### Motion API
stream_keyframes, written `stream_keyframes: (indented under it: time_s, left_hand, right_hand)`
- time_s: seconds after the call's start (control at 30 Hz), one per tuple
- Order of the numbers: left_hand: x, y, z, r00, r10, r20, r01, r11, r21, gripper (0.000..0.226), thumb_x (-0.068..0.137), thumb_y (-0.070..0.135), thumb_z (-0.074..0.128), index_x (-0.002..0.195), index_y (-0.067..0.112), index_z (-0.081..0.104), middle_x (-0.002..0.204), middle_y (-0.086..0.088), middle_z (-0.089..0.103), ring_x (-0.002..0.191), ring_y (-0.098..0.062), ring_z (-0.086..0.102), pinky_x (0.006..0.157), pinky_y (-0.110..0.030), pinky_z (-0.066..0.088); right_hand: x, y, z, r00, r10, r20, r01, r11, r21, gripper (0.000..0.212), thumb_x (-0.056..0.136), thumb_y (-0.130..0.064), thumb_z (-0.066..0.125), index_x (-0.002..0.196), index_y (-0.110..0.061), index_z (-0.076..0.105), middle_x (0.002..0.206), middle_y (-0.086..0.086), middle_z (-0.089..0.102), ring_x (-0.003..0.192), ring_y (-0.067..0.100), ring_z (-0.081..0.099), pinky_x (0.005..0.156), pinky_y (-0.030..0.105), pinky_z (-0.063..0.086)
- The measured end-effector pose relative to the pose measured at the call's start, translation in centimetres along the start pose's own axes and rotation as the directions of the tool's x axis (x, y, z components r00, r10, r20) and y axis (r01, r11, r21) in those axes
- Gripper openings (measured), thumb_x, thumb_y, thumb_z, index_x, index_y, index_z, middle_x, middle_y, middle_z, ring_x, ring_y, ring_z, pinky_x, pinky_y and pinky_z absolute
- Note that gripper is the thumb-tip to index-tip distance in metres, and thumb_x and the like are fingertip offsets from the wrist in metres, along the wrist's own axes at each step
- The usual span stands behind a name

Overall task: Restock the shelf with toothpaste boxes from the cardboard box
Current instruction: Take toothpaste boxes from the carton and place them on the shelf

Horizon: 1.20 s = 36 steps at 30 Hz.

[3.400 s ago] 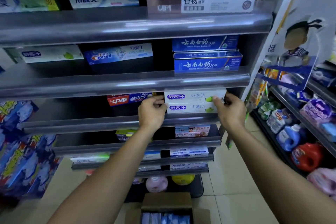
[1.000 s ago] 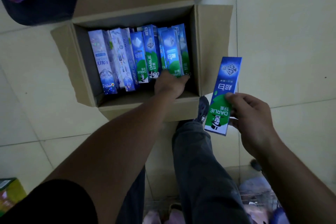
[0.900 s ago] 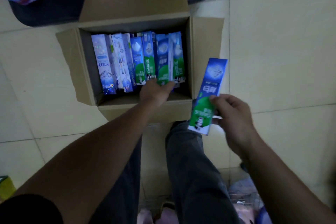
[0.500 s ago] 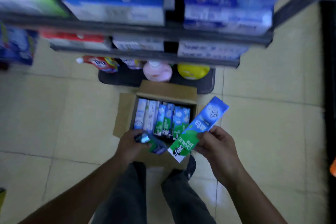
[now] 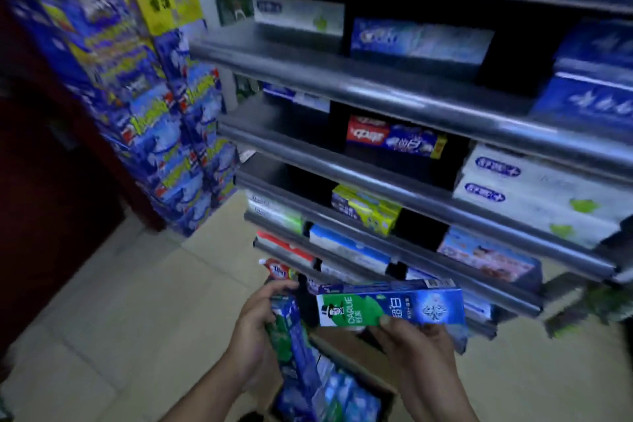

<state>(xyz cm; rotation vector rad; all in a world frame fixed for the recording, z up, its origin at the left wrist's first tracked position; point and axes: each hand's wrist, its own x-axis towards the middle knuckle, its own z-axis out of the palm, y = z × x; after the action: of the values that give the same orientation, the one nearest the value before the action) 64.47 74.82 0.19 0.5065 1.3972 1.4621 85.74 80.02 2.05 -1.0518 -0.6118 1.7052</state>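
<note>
Toothpaste boxes (image 5: 346, 394) are seen standing in the cardboard box (image 5: 363, 367) on the floor, nearest the camera. Just above, a DARLIE box (image 5: 390, 307) is held level in the right grip (image 5: 416, 343) by its lower edge. A second green-and-blue box (image 5: 291, 336) is clasped upright in the left grip (image 5: 255, 325). Beyond, a Crest box (image 5: 418, 41) is seen on the shelf (image 5: 376, 92); other labels are blurred.

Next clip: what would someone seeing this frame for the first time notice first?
The green-and-blue Darlie box, held level in the right hand at bottom centre, stands out first. Beside it the left hand grips a second toothpaste box nearly upright, and the grey tiered shelf fills the upper right.
</note>
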Motion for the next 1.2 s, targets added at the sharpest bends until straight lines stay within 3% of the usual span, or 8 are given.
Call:
stream_keyframes:
  time_s: [0.17,0.33,0.43,0.53,0.67,0.8,0.97,1.2]
  left_hand:
    - [-1.0,6.4,2.1,0.996,0.074,-0.040,-0.073,0.996,0.046,0.033,0.097,0.015,0.049,0.097,-0.009,0.072,0.095,-0.029,0.070,0.092,-0.038,0.064,0.086,-0.039,0.046]
    - [-1.1,10.5,2.4,0.987,0.086,0.132,-0.114,0.969,0.217,0.042,0.074,0.019,0.083,0.112,0.006,0.073,0.105,-0.014,0.076,0.097,-0.026,0.070,0.090,-0.032,0.052]
    - [0.2,11.3,1.6,0.985,0.084,0.151,-0.125,0.949,0.288,0.020,0.086,0.008,0.077,0.104,0.003,0.072,0.097,-0.010,0.076,0.088,-0.018,0.071,0.073,-0.014,0.052]
    - [2.1,12.0,0.3,0.987,0.020,0.160,-0.055,0.976,0.213,0.016,0.083,0.004,0.078,0.097,0.003,0.069,0.090,-0.014,0.076,0.072,-0.019,0.073,0.065,-0.019,0.054]
    - [5.9,13.4,-2.8,0.983,-0.074,0.170,0.045,0.985,0.169,0.015,0.080,0.009,0.081,0.090,0.011,0.070,0.095,-0.019,0.076,0.080,-0.030,0.071,0.080,-0.041,0.052]
    - [11.3,15.3,-7.0,0.989,-0.067,0.134,0.036,0.974,0.222,0.024,0.080,0.012,0.082,0.099,0.010,0.068,0.092,-0.012,0.078,0.079,-0.026,0.074,0.076,-0.035,0.054]
    - [18.5,16.1,-10.5,0.992,-0.009,0.123,-0.038,0.925,0.378,0.023,0.082,0.016,0.084,0.098,0.012,0.067,0.082,0.010,0.077,0.075,-0.001,0.072,0.073,-0.025,0.045]
    - [27.7,15.6,-11.8,0.996,0.009,0.093,-0.047,0.908,0.417,0.013,0.088,0.009,0.078,0.098,0.011,0.070,0.091,-0.003,0.072,0.092,-0.024,0.066,0.084,-0.033,0.050]
  right_hand:
    - [-1.3,-4.0,4.0,0.991,-0.026,0.128,0.025,1.000,0.010,0.044,0.059,-0.005,0.079,0.096,0.004,0.060,0.088,0.023,0.050,0.070,0.028,0.057,0.058,0.033,0.054]
    - [-1.3,-5.3,6.0,0.993,-0.056,0.108,0.056,0.998,0.004,0.043,0.070,0.006,0.078,0.108,0.007,0.059,0.093,0.023,0.068,0.095,0.035,0.073,0.098,0.048,0.055]
    - [-1.1,-4.4,7.4,0.996,-0.072,0.061,0.075,0.995,-0.059,0.033,0.076,0.010,0.077,0.103,0.008,0.059,0.093,0.022,0.067,0.095,0.036,0.074,0.093,0.044,0.059]
    - [-0.6,-3.0,9.4,0.996,-0.078,0.052,0.082,0.994,-0.076,0.025,0.078,0.010,0.077,0.096,0.001,0.062,0.091,0.017,0.073,0.092,0.033,0.075,0.086,0.040,0.062]
    - [1.3,-1.7,12.3,0.994,-0.107,-0.030,0.105,0.993,-0.050,0.016,0.084,0.002,0.075,0.094,-0.005,0.064,0.086,0.014,0.071,0.076,0.025,0.071,0.069,0.032,0.060]
    - [4.7,0.3,14.7,0.951,-0.203,-0.233,0.207,0.978,-0.011,0.026,0.090,0.005,0.068,0.107,-0.013,0.058,0.083,0.011,0.072,0.064,0.023,0.068,0.063,0.034,0.060]
    - [8.8,4.0,18.4,0.926,-0.280,-0.254,0.215,0.942,-0.257,0.018,0.090,-0.001,0.073,0.102,-0.012,0.066,0.100,0.019,0.070,0.081,0.029,0.074,0.070,0.029,0.060]
    - [16.2,6.4,22.4,0.894,-0.312,-0.322,0.105,0.844,-0.526,0.027,0.090,-0.008,0.076,0.115,-0.007,0.067,0.104,0.007,0.068,0.074,0.025,0.067,0.054,0.025,0.052]
